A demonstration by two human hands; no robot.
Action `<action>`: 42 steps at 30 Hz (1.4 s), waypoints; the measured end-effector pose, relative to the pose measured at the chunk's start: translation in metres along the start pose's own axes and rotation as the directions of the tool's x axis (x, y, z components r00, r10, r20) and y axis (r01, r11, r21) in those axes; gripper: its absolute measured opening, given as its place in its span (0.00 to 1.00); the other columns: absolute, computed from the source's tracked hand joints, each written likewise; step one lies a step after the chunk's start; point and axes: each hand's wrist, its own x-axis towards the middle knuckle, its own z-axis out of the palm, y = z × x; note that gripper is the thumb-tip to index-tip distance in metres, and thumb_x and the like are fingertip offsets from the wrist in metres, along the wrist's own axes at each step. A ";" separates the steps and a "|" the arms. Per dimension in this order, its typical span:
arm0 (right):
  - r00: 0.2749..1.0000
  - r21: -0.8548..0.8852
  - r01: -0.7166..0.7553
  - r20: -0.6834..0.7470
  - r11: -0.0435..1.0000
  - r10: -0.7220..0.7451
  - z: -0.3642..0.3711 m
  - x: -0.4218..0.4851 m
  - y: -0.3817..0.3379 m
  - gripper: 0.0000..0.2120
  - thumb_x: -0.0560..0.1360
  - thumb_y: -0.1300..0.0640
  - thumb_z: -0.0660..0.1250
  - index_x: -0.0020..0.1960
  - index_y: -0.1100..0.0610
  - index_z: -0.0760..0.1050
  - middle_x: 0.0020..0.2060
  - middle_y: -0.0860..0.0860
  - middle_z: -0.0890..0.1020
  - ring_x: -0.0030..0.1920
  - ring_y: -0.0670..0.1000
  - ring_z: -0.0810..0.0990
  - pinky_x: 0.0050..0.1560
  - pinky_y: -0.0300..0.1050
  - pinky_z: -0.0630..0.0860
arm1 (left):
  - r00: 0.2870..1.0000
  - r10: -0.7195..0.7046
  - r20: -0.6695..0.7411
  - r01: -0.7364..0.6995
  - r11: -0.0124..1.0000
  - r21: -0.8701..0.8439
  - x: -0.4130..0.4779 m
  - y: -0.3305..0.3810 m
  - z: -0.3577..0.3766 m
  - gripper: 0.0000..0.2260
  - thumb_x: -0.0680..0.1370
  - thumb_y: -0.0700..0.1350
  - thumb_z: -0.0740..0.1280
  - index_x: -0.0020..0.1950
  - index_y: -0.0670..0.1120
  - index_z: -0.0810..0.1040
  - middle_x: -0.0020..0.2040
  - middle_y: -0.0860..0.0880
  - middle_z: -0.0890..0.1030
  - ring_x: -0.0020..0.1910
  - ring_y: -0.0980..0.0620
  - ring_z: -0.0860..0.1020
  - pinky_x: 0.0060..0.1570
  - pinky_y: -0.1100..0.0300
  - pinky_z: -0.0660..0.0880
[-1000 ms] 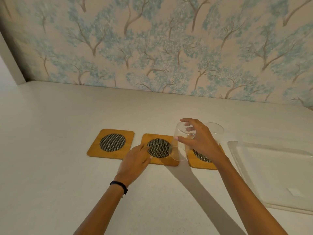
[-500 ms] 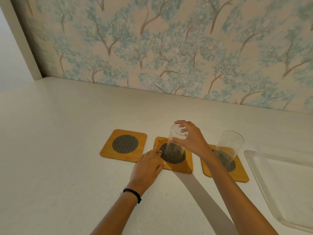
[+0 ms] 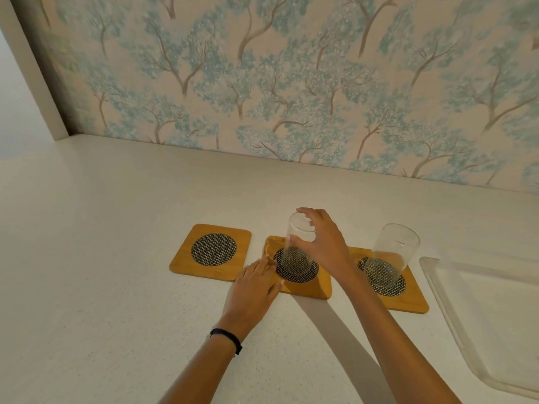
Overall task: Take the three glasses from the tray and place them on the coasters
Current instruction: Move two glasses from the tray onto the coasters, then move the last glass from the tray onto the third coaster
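Observation:
Three square wooden coasters with dark mesh centres lie in a row on the white counter. The left coaster is bare. A clear glass stands upright on the middle coaster, and my right hand grips its rim from above. My left hand lies flat, fingers on the middle coaster's near left corner. A second clear glass stands alone on the right coaster. The clear tray sits at the right; no glass shows in its visible part.
A wall with blue tree wallpaper rises behind the counter. A white side wall closes the far left corner. Bare counter stretches to the left and in front of the coasters.
My right hand carried the tilted glass left from above the right coaster and set it upright on the middle coaster. My left hand stayed at that coaster's corner. The view shifted left.

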 end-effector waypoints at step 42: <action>0.914 -0.078 0.119 -0.381 0.990 -0.140 -0.224 -0.196 0.146 0.11 0.75 0.66 0.63 0.53 0.56 0.79 0.51 0.51 0.80 0.54 0.43 0.78 0.52 0.34 0.75 | 0.904 0.425 -0.052 -0.406 0.812 -0.419 0.005 0.240 0.028 0.13 0.79 0.54 0.58 0.61 0.55 0.75 0.57 0.57 0.76 0.56 0.65 0.71 0.51 0.77 0.64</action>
